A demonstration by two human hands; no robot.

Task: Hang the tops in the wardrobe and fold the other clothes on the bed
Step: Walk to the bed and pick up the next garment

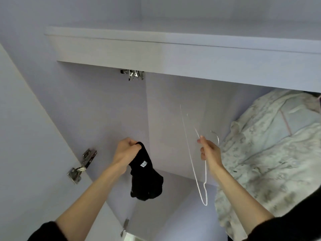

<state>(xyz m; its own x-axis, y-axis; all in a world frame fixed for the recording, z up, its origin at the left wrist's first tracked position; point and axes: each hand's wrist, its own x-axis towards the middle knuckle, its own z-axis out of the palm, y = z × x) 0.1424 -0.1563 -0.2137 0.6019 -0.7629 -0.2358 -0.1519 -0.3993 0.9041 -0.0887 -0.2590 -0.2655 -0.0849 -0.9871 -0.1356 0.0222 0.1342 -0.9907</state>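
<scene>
A black top is gripped at its upper edge by the left hand, whose fingers are curled tightly round the bunched fabric. The rest of the top hangs down in a crumpled mass below the hand, with a small white label shown on its inner side. It is held in the air in front of the open wardrobe, clear of the walls.

A thin white wire hanger is held by the right hand, with the fingers closed round the wire near its neck. The hanger is turned on edge, so that one end points up and to the left and the other loops down below the wrist. Its metal hook is seen just behind the hand, to the right. The hanger and the top are apart, with bare wardrobe wall between them.

Both forearms are bare, and dark sleeves are seen at the lower edge.

To the right, inside the wardrobe, a pale garment with a faint leafy print is hung; what carries it is hidden by the top panel, though a bit of pink at the far right may be its hanger. Under that panel a cluster of shiny metal pieces is seen, too blurred to be told apart. On the left, a metal hinge joins the open door to the side wall, and a second hinge is seen lower down.
</scene>
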